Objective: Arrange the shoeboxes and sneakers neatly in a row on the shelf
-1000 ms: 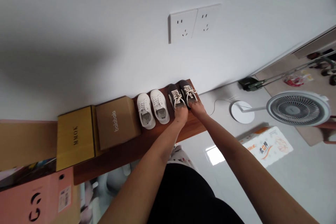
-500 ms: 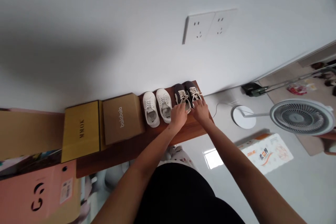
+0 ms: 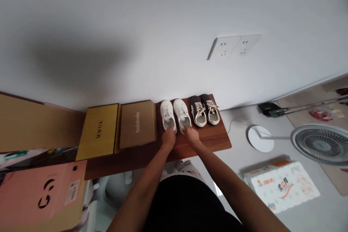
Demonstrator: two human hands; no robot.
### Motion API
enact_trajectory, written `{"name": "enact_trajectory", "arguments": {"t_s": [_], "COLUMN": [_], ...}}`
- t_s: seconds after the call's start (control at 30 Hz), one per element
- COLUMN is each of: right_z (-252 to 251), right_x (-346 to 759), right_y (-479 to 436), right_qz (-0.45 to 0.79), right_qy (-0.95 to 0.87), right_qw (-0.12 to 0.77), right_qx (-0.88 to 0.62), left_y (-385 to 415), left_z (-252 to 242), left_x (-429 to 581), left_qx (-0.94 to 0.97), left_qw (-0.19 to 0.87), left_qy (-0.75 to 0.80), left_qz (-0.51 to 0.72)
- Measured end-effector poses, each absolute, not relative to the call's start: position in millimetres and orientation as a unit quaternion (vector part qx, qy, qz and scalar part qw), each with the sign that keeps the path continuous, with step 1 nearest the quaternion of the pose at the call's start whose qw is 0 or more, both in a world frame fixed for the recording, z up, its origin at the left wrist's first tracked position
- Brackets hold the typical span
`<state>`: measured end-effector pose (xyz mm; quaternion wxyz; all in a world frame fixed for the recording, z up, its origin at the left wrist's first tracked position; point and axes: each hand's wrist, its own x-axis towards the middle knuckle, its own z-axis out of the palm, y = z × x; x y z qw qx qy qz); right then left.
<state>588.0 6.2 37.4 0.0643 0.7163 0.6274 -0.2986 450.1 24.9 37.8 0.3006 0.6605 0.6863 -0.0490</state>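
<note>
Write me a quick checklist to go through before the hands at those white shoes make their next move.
1. Each hand at its own shoe: ok. The left hand is at the heel of the left white shoe, the right hand at the heel of the right white shoe.
2. Firm hold: cannot tell. The hands themselves hide the contact.
3. White shoes aligned: ok. They sit side by side, toes toward the wall.
4. Dark shoes free of the hands: ok. They stand to the right on the wooden board.
5. Wide clearance on the left: not ok. The brown box is close beside the left white shoe.
</note>
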Motion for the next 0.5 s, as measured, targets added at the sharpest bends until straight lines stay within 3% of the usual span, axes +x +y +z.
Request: {"name": "enact_trajectory", "arguments": {"t_s": [0.37,0.5], "right_z": [27.6,30.5], "right_x": [568.1,558.4], "right_y": [5.7,7.2], "right_qz": [-0.278,-0.277], "right_qy": [0.549,0.515], "right_qw": [0.038,0.023], "right_qx": [0.787,0.811], "left_y": [26.2,18.5], "left_z": [28.4,23.4], "left_x": [456.0,447.5], "left_qx": [0.668,0.695], "left_qw": [0.371,0.407], "left_qy": [0.645,0.589], "left_qz": [-0.007,0.067]}}
